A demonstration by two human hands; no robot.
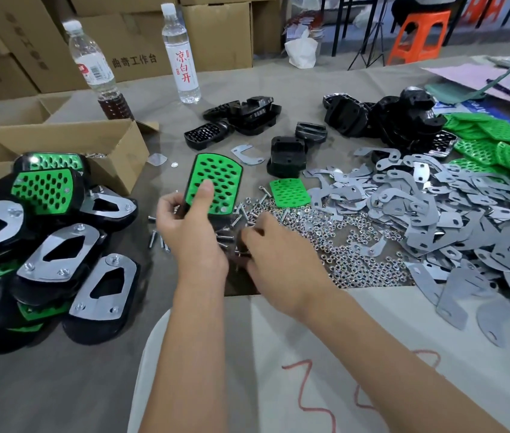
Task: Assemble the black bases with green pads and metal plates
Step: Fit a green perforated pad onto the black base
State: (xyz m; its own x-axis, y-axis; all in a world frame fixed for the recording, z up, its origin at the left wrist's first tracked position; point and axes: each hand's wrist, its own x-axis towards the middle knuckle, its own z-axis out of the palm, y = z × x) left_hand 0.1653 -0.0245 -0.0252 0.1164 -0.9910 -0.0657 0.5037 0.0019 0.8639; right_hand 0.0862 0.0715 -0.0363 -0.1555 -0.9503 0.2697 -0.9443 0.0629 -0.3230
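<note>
Left hand: my left hand [189, 228] grips a black plastic base fitted with a perforated green pad [213, 184], holding it upright above the table, thumb pressed flat on the green face and fingers curled round its left edge.
Right hand: my right hand [274, 254] is reaching down into the scatter of small silver screws [231, 228] just below the held base; the fingertips are curled towards the screws, but I cannot tell whether they have pinched one.
Loose pad: a single loose green perforated pad [289, 192] lies flat on the table, just to the right of the held base.
Nuts: a wide spread of small silver hex nuts [350, 245] lies to the right of my right hand.
Plates: a big heap of flat grey metal plates [441, 207] fills the right side of the table, touching the nuts.
Bare bases: loose black plastic bases [378, 117] sit at the far side, well apart from my hands.
Green stock: a pile of green pads [497, 142] lies at the far right.
Finished work: a stack of assembled bases with green pads and metal plates [60, 239] sits to my left, beside an open brown cardboard box [116, 151].
Bottles: two clear plastic bottles [181, 54] stand beyond the box.
</note>
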